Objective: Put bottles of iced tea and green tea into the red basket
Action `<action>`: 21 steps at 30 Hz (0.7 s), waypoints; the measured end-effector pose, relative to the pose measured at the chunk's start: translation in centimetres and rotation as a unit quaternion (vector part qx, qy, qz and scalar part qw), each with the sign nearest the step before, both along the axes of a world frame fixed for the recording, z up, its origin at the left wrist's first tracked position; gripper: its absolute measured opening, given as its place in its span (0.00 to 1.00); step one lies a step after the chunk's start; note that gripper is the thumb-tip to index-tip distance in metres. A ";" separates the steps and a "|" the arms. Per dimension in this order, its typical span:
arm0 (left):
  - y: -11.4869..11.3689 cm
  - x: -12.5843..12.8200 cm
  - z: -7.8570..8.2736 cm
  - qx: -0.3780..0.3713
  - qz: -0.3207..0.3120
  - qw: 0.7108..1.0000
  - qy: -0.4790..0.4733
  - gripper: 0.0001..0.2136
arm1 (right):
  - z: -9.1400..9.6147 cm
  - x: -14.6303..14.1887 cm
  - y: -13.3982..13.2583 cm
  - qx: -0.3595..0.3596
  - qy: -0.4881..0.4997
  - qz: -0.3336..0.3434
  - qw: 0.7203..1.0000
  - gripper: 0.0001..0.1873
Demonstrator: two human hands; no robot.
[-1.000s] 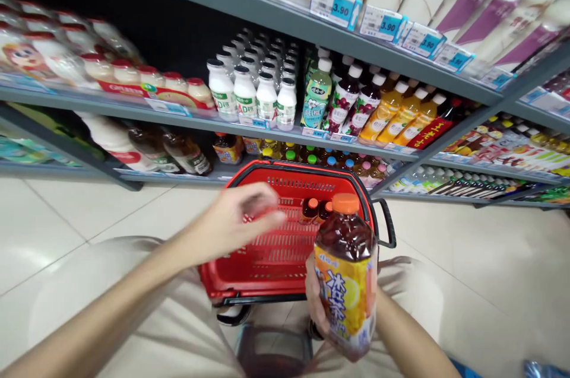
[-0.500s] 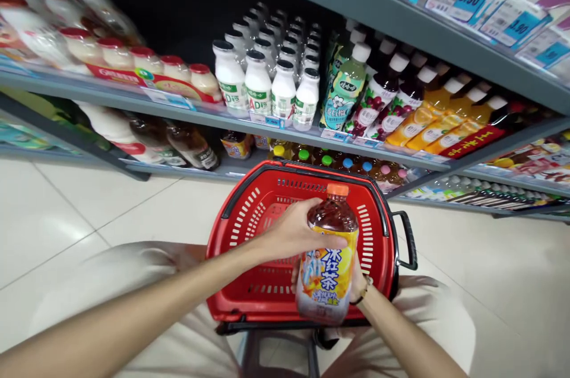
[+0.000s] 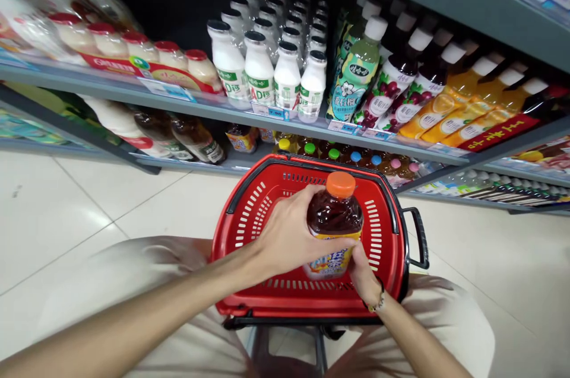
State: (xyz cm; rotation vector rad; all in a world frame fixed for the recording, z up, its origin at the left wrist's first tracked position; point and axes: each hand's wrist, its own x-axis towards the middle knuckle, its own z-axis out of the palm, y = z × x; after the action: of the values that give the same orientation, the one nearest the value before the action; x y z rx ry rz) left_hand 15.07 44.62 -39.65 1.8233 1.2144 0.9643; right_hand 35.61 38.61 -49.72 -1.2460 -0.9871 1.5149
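Note:
A large bottle of iced tea (image 3: 335, 218) with an orange cap and a yellow label is between my hands, over the red shopping basket (image 3: 307, 301). My left hand (image 3: 291, 229) wraps round its left side, thumb laid across the front of the label. On the bottle's right side my right hand (image 3: 365, 277) grips it, its fingers mostly hidden behind the bottle. The cap leans slightly toward me, and the bottle's lower end is down inside the basket. Whether it touches the basket floor I cannot tell.
Shelves (image 3: 178, 93) ahead hold white milk-drink bottles (image 3: 262, 69), a green drink bottle (image 3: 356, 69), grape juice, orange juice (image 3: 463, 99) and red-capped jars (image 3: 133, 48). More bottles line the bottom shelf. The basket's black handle (image 3: 418, 238) sticks out right. My knees flank the basket.
The bottle has tipped more upright and its base has gone lower into the basket. My right hand has come round toward the front of it. The view has shifted slightly.

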 end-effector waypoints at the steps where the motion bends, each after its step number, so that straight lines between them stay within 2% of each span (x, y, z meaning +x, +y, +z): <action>1: 0.0 0.0 0.0 0.007 0.002 1.000 0.003 0.38 | -0.1 0.3 -0.2 0.010 -0.019 -0.003 1.000 0.40; 6: 0.2 0.3 -0.8 0.010 -0.008 1.000 0.027 0.36 | 0.2 0.2 -0.3 0.021 -0.060 -0.018 0.998 0.40; 11: 0.2 0.3 -1.5 -0.010 -0.012 0.999 0.031 0.36 | 0.3 -0.3 0.0 0.030 -0.062 -0.001 0.998 0.41; 21: 0.0 0.2 -1.5 0.001 -0.010 0.999 0.035 0.36 | 0.5 -0.3 -0.1 0.030 -0.052 -0.008 0.998 0.40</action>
State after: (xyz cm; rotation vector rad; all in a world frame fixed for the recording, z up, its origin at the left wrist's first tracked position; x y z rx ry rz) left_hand 15.22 44.65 -41.15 1.8819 1.2344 0.8981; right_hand 35.29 38.47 -49.22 -1.2984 -1.0796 1.4092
